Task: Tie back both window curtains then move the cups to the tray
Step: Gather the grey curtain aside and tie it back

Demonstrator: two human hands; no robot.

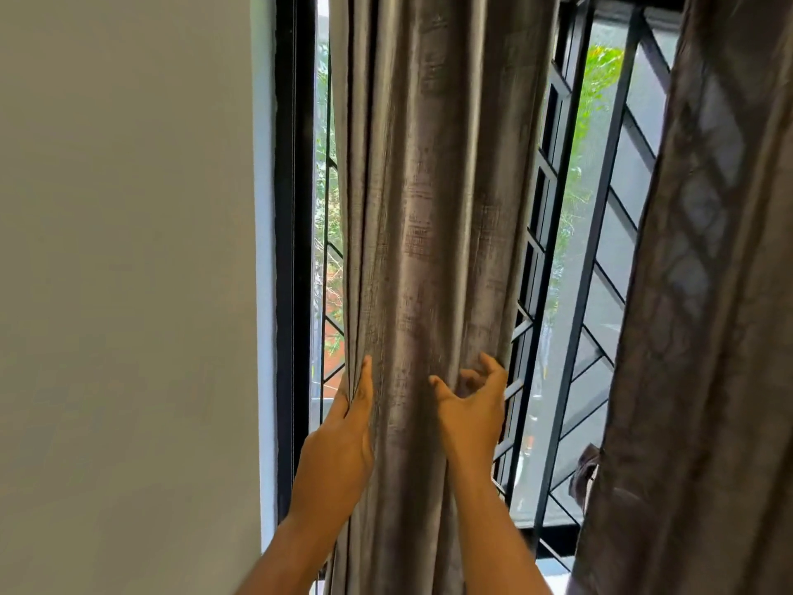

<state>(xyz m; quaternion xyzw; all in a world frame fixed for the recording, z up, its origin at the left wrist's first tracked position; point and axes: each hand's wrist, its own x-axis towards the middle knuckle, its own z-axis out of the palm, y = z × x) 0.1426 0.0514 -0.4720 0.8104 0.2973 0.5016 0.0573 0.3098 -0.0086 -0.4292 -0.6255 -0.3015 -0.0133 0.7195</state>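
Note:
A grey-brown left curtain (429,208) hangs bunched in folds in front of the window. My left hand (343,431) lies flat against its left edge, fingers wrapped round the outer fold. My right hand (472,405) is at the curtain's right edge with fingers spread and curled, touching the cloth without a firm grip. A darker patterned right curtain (695,294) hangs at the right side, with a knotted bit of fabric (585,470) at its left edge. No cups or tray are in view.
A black window frame (294,251) with a diagonal metal grille (600,251) stands behind the curtains, greenery outside. A plain beige wall (128,272) fills the left.

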